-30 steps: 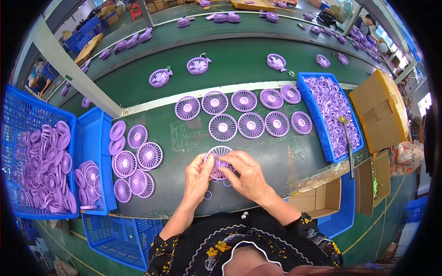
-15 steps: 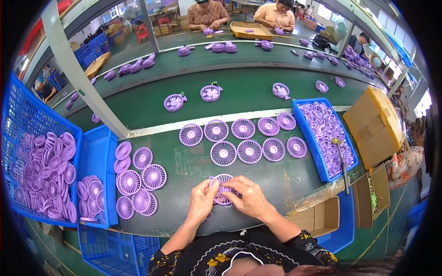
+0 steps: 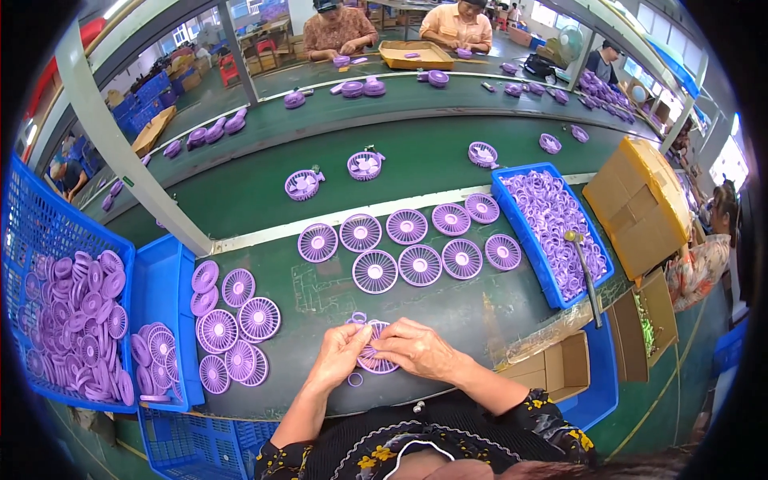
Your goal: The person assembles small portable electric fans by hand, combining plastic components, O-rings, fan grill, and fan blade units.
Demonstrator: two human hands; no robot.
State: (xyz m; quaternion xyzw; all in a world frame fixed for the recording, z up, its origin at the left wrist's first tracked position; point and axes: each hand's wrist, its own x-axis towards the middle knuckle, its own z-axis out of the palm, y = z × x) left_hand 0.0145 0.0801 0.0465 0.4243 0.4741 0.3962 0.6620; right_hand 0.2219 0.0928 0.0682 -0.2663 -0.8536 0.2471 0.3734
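Low over the near edge of the bench, a round purple fan grille (image 3: 379, 364) lies between my hands. My left hand (image 3: 339, 357) pinches its left rim with the thumb on top. Closed fingers of my right hand (image 3: 422, 349) press on the grille near its middle; whatever they pinch is hidden. One small purple ring (image 3: 355, 380) lies on the bench just below the grille, and more small rings (image 3: 358, 318) sit just above my left hand. Beyond my hands, two rows of purple fan grilles (image 3: 375, 272) lie flat.
A blue tray of purple rings (image 3: 552, 232) stands right, a hammer (image 3: 588, 280) across its edge. Stacked grilles (image 3: 218, 331) lie left, beside a blue bin (image 3: 164, 276) and crate (image 3: 68, 212). Fan housings (image 3: 303, 186) sit on the green belt (image 3: 240, 192). Co-workers (image 3: 340, 32) sit opposite.
The whole view has shifted slightly. Both hands stay on the grille, while my right fingers have closed in over its middle. Small rings above my left hand now show more plainly.
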